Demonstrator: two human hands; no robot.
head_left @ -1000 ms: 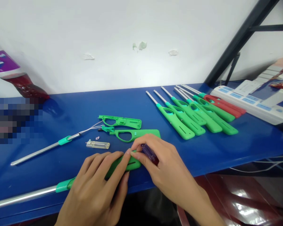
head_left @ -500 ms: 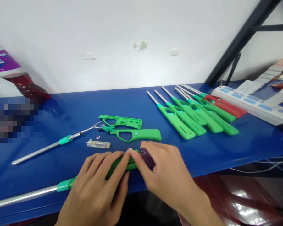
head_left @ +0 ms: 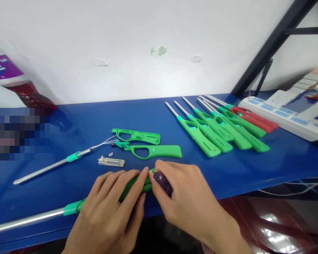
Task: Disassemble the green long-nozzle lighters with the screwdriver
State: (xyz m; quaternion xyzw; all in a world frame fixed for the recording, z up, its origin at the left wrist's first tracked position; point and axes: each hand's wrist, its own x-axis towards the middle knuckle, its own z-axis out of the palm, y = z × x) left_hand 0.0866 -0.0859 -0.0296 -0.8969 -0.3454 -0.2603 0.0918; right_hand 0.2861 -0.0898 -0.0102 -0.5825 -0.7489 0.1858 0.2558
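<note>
Clamping lighter (head_left: pixel 71 208) near table's front edge (head_left: pixel 243 187) with left hand (head_left: pixel 106 204), clutching purple piece (head_left: pixel 163 183) in right hand (head_left: pixel 187 197); could skid into left hand if pressing too hard.

Lighter row (head_left: pixel 224 132) is laid at right on tabletop (head_left: pixel 92 118), power strip (head_left: pixel 283 115) placed right of it. Casing halves (head_left: pixel 164 151) are set mid-tabletop, fuel tank (head_left: pixel 111 162) before them, loose tube (head_left: pixel 50 167) leftward. Front lighter (head_left: pixel 72 208) is partly covered by left hand (head_left: pixel 106 206).
</note>
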